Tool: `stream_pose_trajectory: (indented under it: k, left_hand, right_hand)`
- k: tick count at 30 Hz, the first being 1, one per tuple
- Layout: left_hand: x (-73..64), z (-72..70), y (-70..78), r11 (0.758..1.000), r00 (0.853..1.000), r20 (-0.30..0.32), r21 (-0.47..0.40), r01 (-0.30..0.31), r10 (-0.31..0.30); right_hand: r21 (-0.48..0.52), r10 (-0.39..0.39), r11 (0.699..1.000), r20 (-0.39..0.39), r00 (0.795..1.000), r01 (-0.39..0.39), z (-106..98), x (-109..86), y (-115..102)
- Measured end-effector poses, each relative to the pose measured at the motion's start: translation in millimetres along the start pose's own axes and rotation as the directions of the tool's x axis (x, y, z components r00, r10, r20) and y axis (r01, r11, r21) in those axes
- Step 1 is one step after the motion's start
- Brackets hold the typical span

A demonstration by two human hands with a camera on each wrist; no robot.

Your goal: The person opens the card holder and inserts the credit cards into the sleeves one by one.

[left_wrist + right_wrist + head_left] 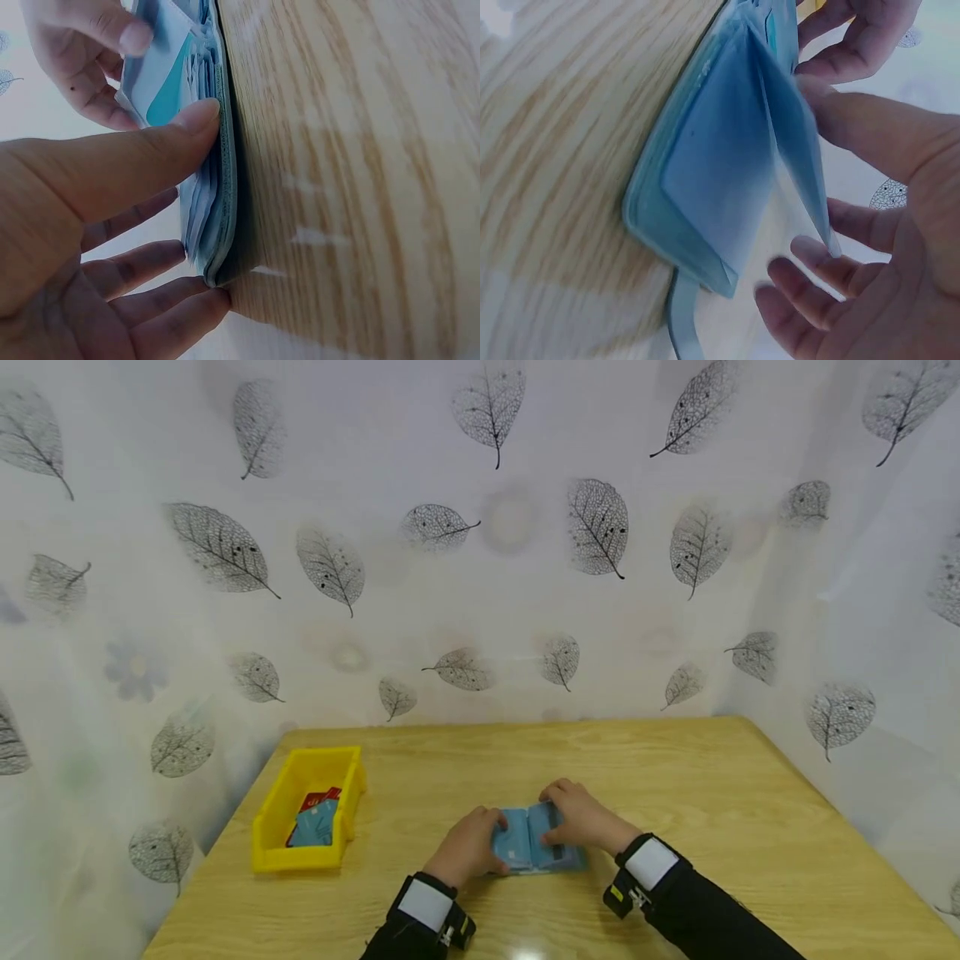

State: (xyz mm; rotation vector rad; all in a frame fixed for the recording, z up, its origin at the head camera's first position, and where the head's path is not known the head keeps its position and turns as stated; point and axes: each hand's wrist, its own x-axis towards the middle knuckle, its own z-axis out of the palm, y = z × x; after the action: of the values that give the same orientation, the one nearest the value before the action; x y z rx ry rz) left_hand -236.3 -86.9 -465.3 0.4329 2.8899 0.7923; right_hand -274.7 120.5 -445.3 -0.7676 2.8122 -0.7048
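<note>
Card holder (513,837), blue, lying open on table (675,777), one leaf (799,142) raised

Lower left of the head frame: yellow bin (296,860), with red and pale blue cards (315,822) inside

Lower centre: left hand (467,846), back uppermost, wrist toward the bottom edge; thumb along the near edge, fingers round the outer edge, left half of the holder clasped between; firmness impossible to tell. Best used as a steady anchor, with light thumb pressure on the stacked sleeves against springing up

Just right of lower centre: right hand (581,820), forearm slanting in from the lower right corner; thumb and fingertips on opposite sides of the raised leaf, pinching it near its outer edge; lower fingers in the right wrist view loosely curled, apart from the holder. Best turned slowly, one leaf at a time, spine flat on the wood; risk, in judgement, of creasing thin plastic or catching two leaves together
</note>
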Motion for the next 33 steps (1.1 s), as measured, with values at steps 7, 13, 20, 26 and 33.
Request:
stream_pose_trajectory:
  k: [7,13,20,26,33]
  left_hand:
    - [-1.0,3.3,0.4,1.000,1.000,-0.017,0.007,-0.008,0.008]
    - [1.0,2.6,-1.0,0.998,0.998,-0.043,0.030,-0.046,0.047]
    - [5.2,-0.1,-4.8,0.999,0.999,-0.039,-0.017,-0.036,0.036]
    - [0.6,-5.0,-8.4,0.998,0.999,0.029,-0.063,-0.025,0.027]
    - [-5.7,-13.1,-16.5,0.994,0.990,0.116,-0.085,-0.073,0.082]
  right_hand:
    - [0.203,0.032,0.979,0.024,0.999,-0.036,7,3.5,-8]
    - [0.325,-0.047,0.945,0.056,0.997,0.026,12,2.9,-9]
    - [0.223,-0.176,0.960,0.018,0.984,0.167,12,2.5,-6]
    - [0.124,-0.275,0.956,0.063,0.960,0.265,12,1.9,-11]
    - [-0.016,-0.282,0.959,0.059,0.958,0.283,17,2.8,-26]
